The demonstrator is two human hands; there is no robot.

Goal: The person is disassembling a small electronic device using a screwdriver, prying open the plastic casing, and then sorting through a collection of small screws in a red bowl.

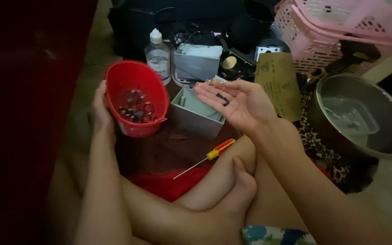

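My left hand (pixel 100 108) grips a small red plastic bowl (pixel 137 95) by its left rim and tilts it toward me. Inside the bowl lie several small dark screws and metal bits. My right hand (pixel 237 102) is held palm up, fingers spread, just right of the bowl and above a grey box (pixel 196 119). A few small black screws (pixel 223 99) rest on its palm.
A screwdriver with a red and yellow handle (pixel 218 149) lies on the dark cloth by my crossed legs. A clear bottle (pixel 158 54), a sheet of sandpaper (pixel 278 84), a steel bowl (pixel 364 115) and a pink basket (pixel 341 27) stand behind and right.
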